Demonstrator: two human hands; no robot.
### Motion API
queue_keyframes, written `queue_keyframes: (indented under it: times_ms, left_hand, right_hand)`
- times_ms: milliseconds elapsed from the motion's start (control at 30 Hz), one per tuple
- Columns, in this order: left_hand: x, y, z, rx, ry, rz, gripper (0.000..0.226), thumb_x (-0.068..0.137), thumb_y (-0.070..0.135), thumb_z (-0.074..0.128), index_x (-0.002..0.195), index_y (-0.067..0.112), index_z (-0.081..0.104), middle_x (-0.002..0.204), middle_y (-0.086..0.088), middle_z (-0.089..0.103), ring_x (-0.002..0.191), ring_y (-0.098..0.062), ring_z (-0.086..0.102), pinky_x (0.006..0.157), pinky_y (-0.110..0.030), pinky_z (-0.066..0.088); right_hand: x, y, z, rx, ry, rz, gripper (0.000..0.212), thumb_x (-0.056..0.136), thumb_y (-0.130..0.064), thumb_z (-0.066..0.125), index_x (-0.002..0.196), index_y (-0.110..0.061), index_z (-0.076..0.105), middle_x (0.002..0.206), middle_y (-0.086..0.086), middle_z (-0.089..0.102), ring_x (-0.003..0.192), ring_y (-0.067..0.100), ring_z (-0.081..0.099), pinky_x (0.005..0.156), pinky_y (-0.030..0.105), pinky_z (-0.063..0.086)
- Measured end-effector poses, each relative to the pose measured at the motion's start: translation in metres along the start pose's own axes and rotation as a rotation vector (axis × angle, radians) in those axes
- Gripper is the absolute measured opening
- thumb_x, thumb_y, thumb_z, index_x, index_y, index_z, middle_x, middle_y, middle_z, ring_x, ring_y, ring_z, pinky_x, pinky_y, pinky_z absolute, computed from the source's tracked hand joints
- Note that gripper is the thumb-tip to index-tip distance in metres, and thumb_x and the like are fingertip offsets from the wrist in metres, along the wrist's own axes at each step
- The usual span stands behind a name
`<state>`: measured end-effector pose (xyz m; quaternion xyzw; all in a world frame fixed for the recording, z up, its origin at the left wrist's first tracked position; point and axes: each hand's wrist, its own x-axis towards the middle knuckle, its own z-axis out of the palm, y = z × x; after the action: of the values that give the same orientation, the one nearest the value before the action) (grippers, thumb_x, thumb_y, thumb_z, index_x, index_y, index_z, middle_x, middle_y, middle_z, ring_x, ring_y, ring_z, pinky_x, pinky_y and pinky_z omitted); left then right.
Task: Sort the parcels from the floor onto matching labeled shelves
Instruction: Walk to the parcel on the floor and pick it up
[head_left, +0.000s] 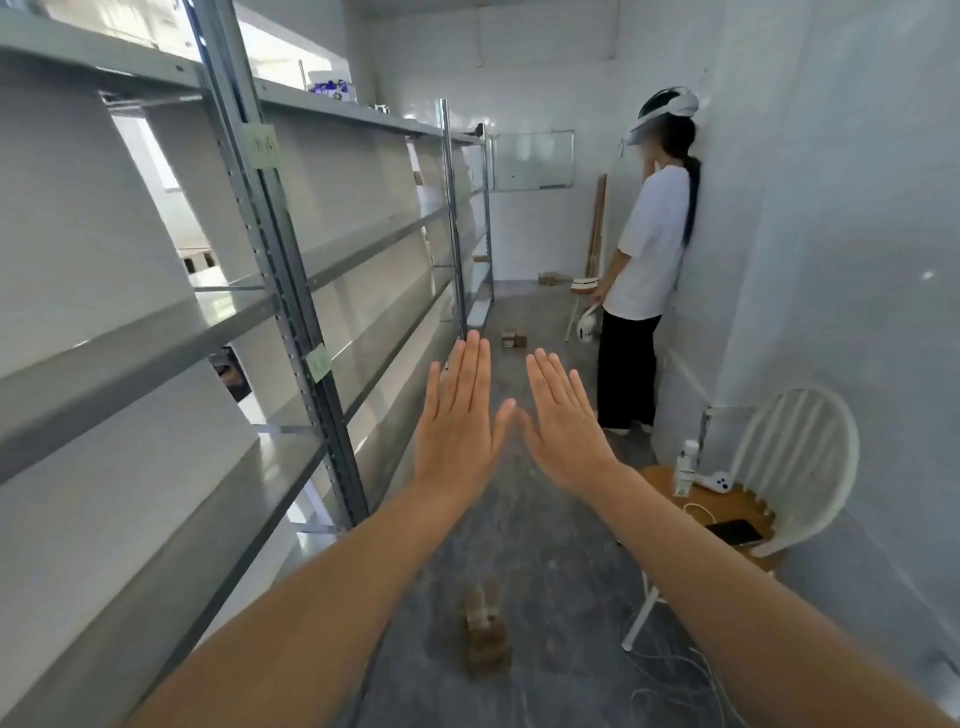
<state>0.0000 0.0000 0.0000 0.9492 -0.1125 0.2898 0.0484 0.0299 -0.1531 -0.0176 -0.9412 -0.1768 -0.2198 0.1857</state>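
Note:
My left hand (460, 421) and my right hand (563, 421) are stretched out in front of me at mid-height, backs toward me, fingers straight, thumb tips almost touching. Neither holds anything. Below my arms a small stack of brown cardboard parcels (485, 631) lies on the grey floor, blurred. More brown parcels (514, 339) sit farther down the aisle, and another few parcels (548, 279) lie near the far wall. A grey metal shelving unit (291, 306) runs along the left, with a green label (263, 146) and a lower green label (319, 360) stuck on its upright.
A person in a white shirt and black trousers (649, 249) stands against the right wall, wearing a head device. A white chair (789, 467) at the right holds a bottle, a phone and cables. A whiteboard (533, 160) hangs on the far wall.

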Motion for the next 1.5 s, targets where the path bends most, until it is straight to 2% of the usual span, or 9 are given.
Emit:
queue_keyframes:
  times_ms: [200,467,633,800,967,1133,1300,1500]
  left_hand:
    - [0.017,0.002,0.032,0.015,-0.005,0.015,0.072,0.109,0.047,0.017,0.162,0.007,-0.009,0.171,-0.007,-0.016,0.158,-0.020,-0.016,0.129,-0.041,-0.009]
    - [0.047,-0.013,0.075,-0.006,0.026,0.001,0.072,0.110,0.046,0.024,0.163,0.006,-0.004,0.172,-0.009,-0.009,0.159,-0.021,-0.009,0.130,-0.043,-0.001]
    - [0.071,-0.029,0.098,-0.054,0.038,0.060,0.073,0.108,0.049,0.023,0.162,0.009,-0.003,0.173,-0.008,-0.004,0.159,-0.019,-0.006,0.130,-0.044,0.003]
    - [0.108,-0.066,0.115,-0.103,0.045,0.016,0.073,0.108,0.049,0.023,0.162,0.008,-0.005,0.172,-0.008,-0.007,0.159,-0.019,-0.008,0.130,-0.046,0.005]
    - [0.137,-0.110,0.132,-0.119,0.041,-0.006,0.073,0.107,0.049,0.019,0.163,0.007,-0.003,0.173,-0.010,-0.005,0.160,-0.021,-0.005,0.130,-0.044,-0.002]
    - [0.161,-0.165,0.151,-0.105,0.039,0.055,0.072,0.109,0.046,0.024,0.163,0.006,0.000,0.173,-0.011,-0.002,0.160,-0.022,-0.003,0.129,-0.042,-0.005]
    - [0.187,-0.216,0.174,-0.141,0.013,-0.001,0.072,0.109,0.047,0.023,0.163,0.006,-0.003,0.173,-0.010,-0.004,0.160,-0.021,-0.005,0.130,-0.045,0.000]
    - [0.205,-0.247,0.201,-0.106,-0.021,0.096,0.072,0.110,0.045,0.025,0.163,0.004,-0.001,0.173,-0.012,-0.004,0.160,-0.023,-0.004,0.129,-0.044,-0.004]
  right_hand:
    - [0.015,0.022,0.017,0.006,-0.041,0.002,0.066,0.110,-0.036,0.028,0.162,-0.007,-0.001,0.172,0.007,-0.006,0.157,0.017,-0.012,0.125,0.031,-0.014]
    - [0.039,0.034,0.038,-0.005,-0.076,-0.020,0.064,0.111,-0.035,0.026,0.162,-0.009,-0.002,0.172,0.006,-0.007,0.157,0.016,-0.013,0.125,0.031,-0.014]
    - [0.074,0.048,0.046,-0.044,-0.074,0.008,0.066,0.111,-0.035,0.028,0.162,-0.009,-0.004,0.172,0.006,-0.009,0.157,0.017,-0.014,0.126,0.032,-0.014]
    - [0.118,0.045,0.060,-0.076,-0.093,0.024,0.066,0.111,-0.038,0.027,0.162,-0.010,-0.004,0.172,0.005,-0.009,0.157,0.015,-0.015,0.123,0.029,-0.016]
    - [0.155,0.033,0.091,-0.113,-0.141,0.015,0.066,0.111,-0.036,0.029,0.162,-0.008,-0.003,0.172,0.007,-0.008,0.158,0.018,-0.013,0.125,0.032,-0.014]
    - [0.198,0.018,0.127,-0.101,-0.148,0.020,0.066,0.111,-0.035,0.029,0.162,-0.008,-0.003,0.172,0.008,-0.007,0.158,0.019,-0.012,0.126,0.034,-0.011]
    - [0.240,0.003,0.165,-0.084,-0.156,0.033,0.066,0.111,-0.035,0.029,0.162,-0.007,-0.002,0.172,0.009,-0.005,0.158,0.020,-0.011,0.126,0.034,-0.011]
    - [0.263,0.001,0.196,-0.063,-0.182,0.087,0.067,0.110,-0.036,0.030,0.162,-0.007,-0.001,0.172,0.009,-0.005,0.158,0.020,-0.011,0.126,0.035,-0.011]
